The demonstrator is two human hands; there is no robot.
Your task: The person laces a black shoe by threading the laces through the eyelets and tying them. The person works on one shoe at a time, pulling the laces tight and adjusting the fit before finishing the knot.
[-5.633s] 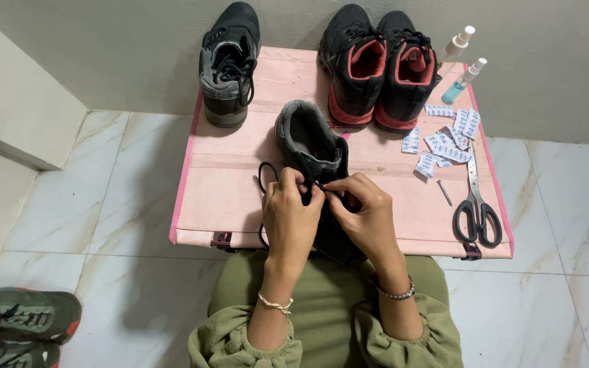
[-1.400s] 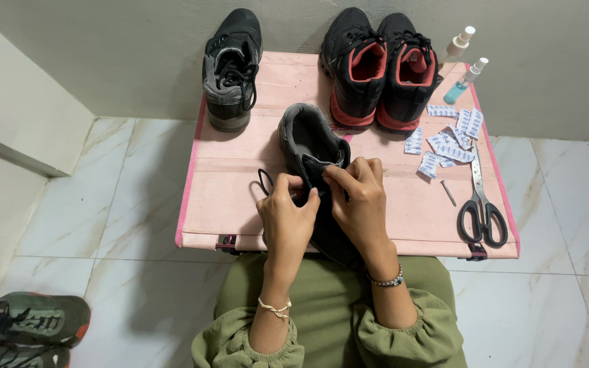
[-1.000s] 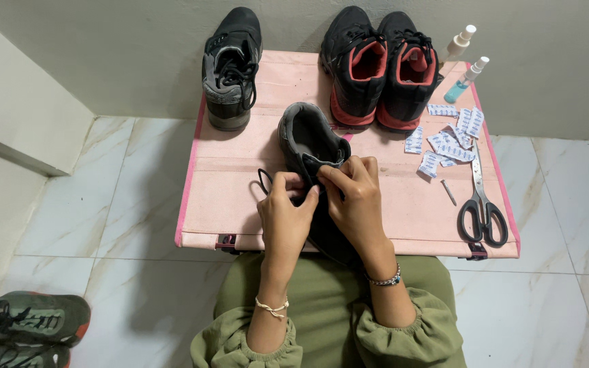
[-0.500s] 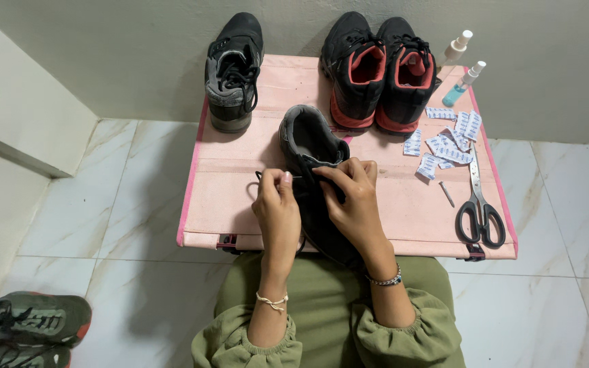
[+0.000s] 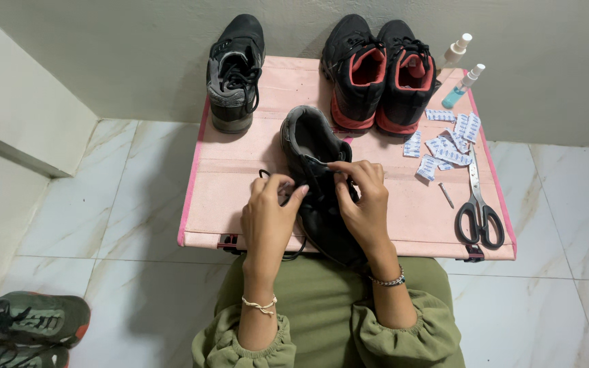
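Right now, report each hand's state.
Left hand: pinching the black lace.
Right hand: fingers closed on the dark shoe, at its lacing.

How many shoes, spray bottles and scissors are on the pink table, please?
Shoes: 4 (grey-black shoe, black-and-red pair, dark shoe in the hands)
Spray bottles: 2
Scissors: 1
Total: 7

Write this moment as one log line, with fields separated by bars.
left hand: pinching black lace | right hand: on the tongue of dark shoe | pink table: scissors, packets
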